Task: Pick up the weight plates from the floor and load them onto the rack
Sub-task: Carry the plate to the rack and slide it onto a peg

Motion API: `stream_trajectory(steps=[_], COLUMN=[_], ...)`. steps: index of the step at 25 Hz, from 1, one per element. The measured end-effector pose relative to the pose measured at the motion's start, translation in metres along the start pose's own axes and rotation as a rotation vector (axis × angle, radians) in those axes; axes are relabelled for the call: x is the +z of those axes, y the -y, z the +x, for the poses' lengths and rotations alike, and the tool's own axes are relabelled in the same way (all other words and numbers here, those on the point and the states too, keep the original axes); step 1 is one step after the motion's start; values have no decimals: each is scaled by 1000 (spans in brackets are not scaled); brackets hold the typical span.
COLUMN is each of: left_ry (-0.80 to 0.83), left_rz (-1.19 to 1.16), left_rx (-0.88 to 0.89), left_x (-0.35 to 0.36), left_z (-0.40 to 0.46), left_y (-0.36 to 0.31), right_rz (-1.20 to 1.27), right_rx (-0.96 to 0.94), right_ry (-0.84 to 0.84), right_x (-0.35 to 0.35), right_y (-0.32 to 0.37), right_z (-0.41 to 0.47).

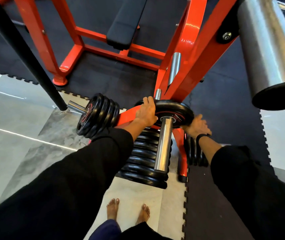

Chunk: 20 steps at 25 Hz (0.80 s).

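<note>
Weight plate [174, 111] on chrome peg [163, 144] of red rack [186, 54], gripped by both hands.

Left hand [147, 112] curls over the plate's left rim; right hand [196, 126], slightly blurred, grasps its right rim. The peg passes through the plate's centre hole. More plates [143, 160] sit stacked on the rack below it; another set [96, 115] hangs on a peg to the left. Bare feet [128, 210] stand on the floor.
</note>
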<state>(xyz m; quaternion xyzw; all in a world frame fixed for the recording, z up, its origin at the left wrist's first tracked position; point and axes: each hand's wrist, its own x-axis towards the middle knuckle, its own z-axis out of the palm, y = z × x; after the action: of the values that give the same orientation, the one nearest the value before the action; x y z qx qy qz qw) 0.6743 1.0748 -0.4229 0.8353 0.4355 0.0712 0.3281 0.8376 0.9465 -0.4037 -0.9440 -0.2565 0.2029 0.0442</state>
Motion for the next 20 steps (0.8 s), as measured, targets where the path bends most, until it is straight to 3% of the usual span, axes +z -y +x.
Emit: stream_trajectory(steps=[2, 5, 9, 13, 18, 20], left_ry=[0, 80, 48, -8, -198, -238], left_rz=[-88, -160, -229, -321, -385, -381], left_rx=[-30, -126, -349, -486, -623, -684], left_x=[5, 15, 6, -2, -15, -16], left_z=[-23, -67, -126, -178, -250, -279], left_y=[10, 54, 106, 136, 140, 138], right_rz=[-28, -105, -187, 1, 11, 3], right_rx=[0, -152, -306, -404, -826, -913], right_ry=[59, 109, -59, -178, 43, 154], right_x=[18, 45, 38, 28, 50, 65], right_y=[-12, -15, 9, 16, 49, 56], right_z=[-22, -50, -69, -86, -122, -139])
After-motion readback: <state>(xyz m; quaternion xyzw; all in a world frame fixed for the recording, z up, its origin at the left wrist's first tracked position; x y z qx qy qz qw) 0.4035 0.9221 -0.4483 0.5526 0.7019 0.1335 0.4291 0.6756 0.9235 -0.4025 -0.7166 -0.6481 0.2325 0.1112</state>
